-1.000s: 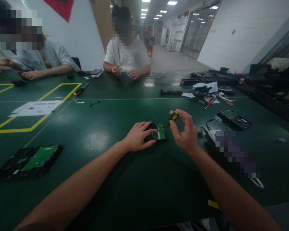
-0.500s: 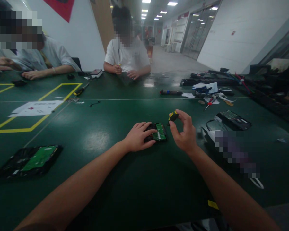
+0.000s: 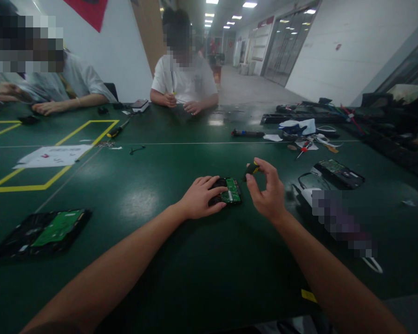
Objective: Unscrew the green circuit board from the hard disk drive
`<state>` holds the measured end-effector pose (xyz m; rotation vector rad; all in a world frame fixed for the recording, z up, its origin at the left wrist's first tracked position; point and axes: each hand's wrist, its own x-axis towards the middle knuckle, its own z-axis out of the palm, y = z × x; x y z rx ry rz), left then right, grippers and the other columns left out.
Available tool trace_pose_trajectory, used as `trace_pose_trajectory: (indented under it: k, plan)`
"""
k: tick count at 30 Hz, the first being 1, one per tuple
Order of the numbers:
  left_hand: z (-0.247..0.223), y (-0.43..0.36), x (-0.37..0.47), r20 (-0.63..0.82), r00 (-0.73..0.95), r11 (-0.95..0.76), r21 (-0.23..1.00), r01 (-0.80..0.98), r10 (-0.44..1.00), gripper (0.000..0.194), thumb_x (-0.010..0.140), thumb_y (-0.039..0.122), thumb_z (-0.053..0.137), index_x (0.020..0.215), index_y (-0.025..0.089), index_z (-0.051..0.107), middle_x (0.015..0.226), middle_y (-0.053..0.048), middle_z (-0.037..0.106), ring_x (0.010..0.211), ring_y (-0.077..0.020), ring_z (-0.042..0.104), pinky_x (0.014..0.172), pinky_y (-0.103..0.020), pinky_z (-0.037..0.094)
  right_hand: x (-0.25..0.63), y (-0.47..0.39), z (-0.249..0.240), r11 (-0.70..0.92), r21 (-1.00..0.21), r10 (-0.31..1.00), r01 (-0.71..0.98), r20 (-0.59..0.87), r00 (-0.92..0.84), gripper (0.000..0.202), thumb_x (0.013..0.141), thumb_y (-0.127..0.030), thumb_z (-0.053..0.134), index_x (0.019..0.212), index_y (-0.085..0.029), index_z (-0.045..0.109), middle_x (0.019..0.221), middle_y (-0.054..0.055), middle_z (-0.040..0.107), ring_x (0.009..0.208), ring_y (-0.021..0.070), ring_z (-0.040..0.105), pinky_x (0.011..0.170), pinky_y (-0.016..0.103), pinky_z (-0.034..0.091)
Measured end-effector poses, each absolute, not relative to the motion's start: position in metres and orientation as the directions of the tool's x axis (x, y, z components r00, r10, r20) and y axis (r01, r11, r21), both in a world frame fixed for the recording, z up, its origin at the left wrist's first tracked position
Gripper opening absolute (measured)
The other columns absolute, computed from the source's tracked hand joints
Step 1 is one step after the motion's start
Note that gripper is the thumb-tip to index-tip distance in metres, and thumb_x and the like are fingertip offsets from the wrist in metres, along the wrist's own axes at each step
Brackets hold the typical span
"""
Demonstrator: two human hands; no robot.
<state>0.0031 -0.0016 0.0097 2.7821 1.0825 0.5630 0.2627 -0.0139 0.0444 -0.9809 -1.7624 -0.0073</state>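
A small black drive with a green circuit board (image 3: pixel 233 191) lies on the dark green table (image 3: pixel 181 260), near the middle of the view. My left hand (image 3: pixel 201 197) rests over its left part with the fingers spread, hiding that side. Just right of the drive, my right hand (image 3: pixel 267 190) pinches a black and yellow screwdriver (image 3: pixel 251 170) between thumb and fingers. The screwdriver's tip is too small to make out, so I cannot tell whether it touches the drive.
Another drive (image 3: pixel 61 228) lies at the left, a third (image 3: pixel 339 173) at the right beside a long pouch (image 3: pixel 341 218). Tools, a red screwdriver (image 3: pixel 303 148) and cables lie farther back. A person (image 3: pixel 184 83) sits across the table, others at the left.
The screwdriver handle has turned in my right hand's fingers and sits slightly more to the right. My left hand has stayed on the drive.
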Motion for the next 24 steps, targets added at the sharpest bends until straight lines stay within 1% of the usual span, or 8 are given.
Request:
trace_pose_trajectory:
  k: [3, 6, 9, 12, 15, 17, 20, 24]
  plan:
    - [0.009, -0.002, 0.003, 0.302, 0.678, -0.741, 0.217, 0.636, 0.67, 0.055, 0.099, 0.059, 0.059, 0.146, 0.03, 0.062, 0.164, -0.014, 0.043, 0.144, -0.0408, 0.046, 0.115, -0.062, 0.039, 0.263, -0.013, 0.043, 0.667, -0.441, 0.599, 0.601, 0.797, -0.08, 0.059, 0.095, -0.022, 0.068, 0.149, -0.034, 0.049, 0.136, 0.007, 0.069, 0.116, 0.0272, 0.073, 0.103, 0.051, 0.061]
    - [0.009, -0.001, 0.003, 0.3, 0.681, -0.742, 0.209, 0.637, 0.668, 0.056, 0.099, 0.059, 0.059, 0.147, 0.03, 0.062, 0.164, -0.015, 0.043, 0.144, -0.0405, 0.045, 0.115, -0.062, 0.039, 0.262, -0.015, 0.046, 0.669, -0.393, 0.564, 0.631, 0.821, -0.087, 0.057, 0.094, -0.022, 0.07, 0.146, -0.034, 0.052, 0.132, 0.005, 0.071, 0.112, 0.026, 0.072, 0.101, 0.049, 0.062]
    - [0.008, -0.001, 0.003, 0.302, 0.68, -0.742, 0.207, 0.637, 0.668, 0.056, 0.099, 0.06, 0.058, 0.147, 0.03, 0.061, 0.164, -0.014, 0.043, 0.145, -0.0404, 0.045, 0.115, -0.062, 0.04, 0.262, -0.017, 0.049, 0.673, -0.379, 0.569, 0.636, 0.814, -0.116, 0.057, 0.095, -0.02, 0.067, 0.148, -0.035, 0.052, 0.13, 0.005, 0.071, 0.112, 0.026, 0.071, 0.101, 0.05, 0.061]
    - [0.008, -0.001, 0.003, 0.305, 0.679, -0.743, 0.212, 0.635, 0.668, 0.056, 0.099, 0.06, 0.058, 0.146, 0.03, 0.062, 0.163, -0.014, 0.043, 0.145, -0.0406, 0.045, 0.115, -0.062, 0.04, 0.263, -0.015, 0.046, 0.671, -0.441, 0.607, 0.596, 0.788, -0.101, 0.058, 0.096, -0.019, 0.064, 0.15, -0.034, 0.049, 0.134, 0.007, 0.069, 0.116, 0.0269, 0.072, 0.103, 0.052, 0.061]
    - [0.009, -0.001, 0.003, 0.305, 0.678, -0.742, 0.219, 0.633, 0.668, 0.055, 0.099, 0.059, 0.059, 0.145, 0.03, 0.062, 0.163, -0.013, 0.045, 0.144, -0.0404, 0.046, 0.115, -0.062, 0.04, 0.263, -0.012, 0.04, 0.664, -0.517, 0.639, 0.54, 0.767, -0.052, 0.059, 0.096, -0.02, 0.065, 0.15, -0.032, 0.046, 0.136, 0.009, 0.067, 0.118, 0.0277, 0.072, 0.102, 0.052, 0.062]
    - [0.009, -0.001, 0.003, 0.304, 0.678, -0.741, 0.222, 0.633, 0.67, 0.055, 0.099, 0.059, 0.06, 0.145, 0.03, 0.062, 0.162, -0.013, 0.045, 0.144, -0.0402, 0.046, 0.115, -0.062, 0.04, 0.263, -0.011, 0.038, 0.659, -0.528, 0.644, 0.536, 0.764, -0.039, 0.059, 0.095, -0.022, 0.067, 0.149, -0.032, 0.046, 0.135, 0.009, 0.066, 0.116, 0.0273, 0.073, 0.101, 0.052, 0.063]
    - [0.009, -0.001, 0.003, 0.304, 0.676, -0.74, 0.225, 0.634, 0.671, 0.055, 0.099, 0.059, 0.06, 0.145, 0.03, 0.062, 0.163, -0.014, 0.044, 0.145, -0.0402, 0.045, 0.116, -0.062, 0.039, 0.263, -0.013, 0.041, 0.659, -0.471, 0.617, 0.587, 0.784, -0.064, 0.058, 0.095, -0.023, 0.069, 0.148, -0.034, 0.048, 0.136, 0.007, 0.067, 0.113, 0.027, 0.073, 0.102, 0.053, 0.062]
    - [0.009, -0.001, 0.003, 0.303, 0.676, -0.739, 0.229, 0.633, 0.672, 0.055, 0.098, 0.059, 0.06, 0.145, 0.03, 0.062, 0.164, -0.013, 0.044, 0.144, -0.0402, 0.045, 0.116, -0.062, 0.039, 0.262, -0.016, 0.048, 0.666, -0.408, 0.596, 0.624, 0.794, -0.117, 0.059, 0.096, -0.022, 0.066, 0.151, -0.036, 0.048, 0.134, 0.006, 0.069, 0.115, 0.0275, 0.07, 0.103, 0.053, 0.061]
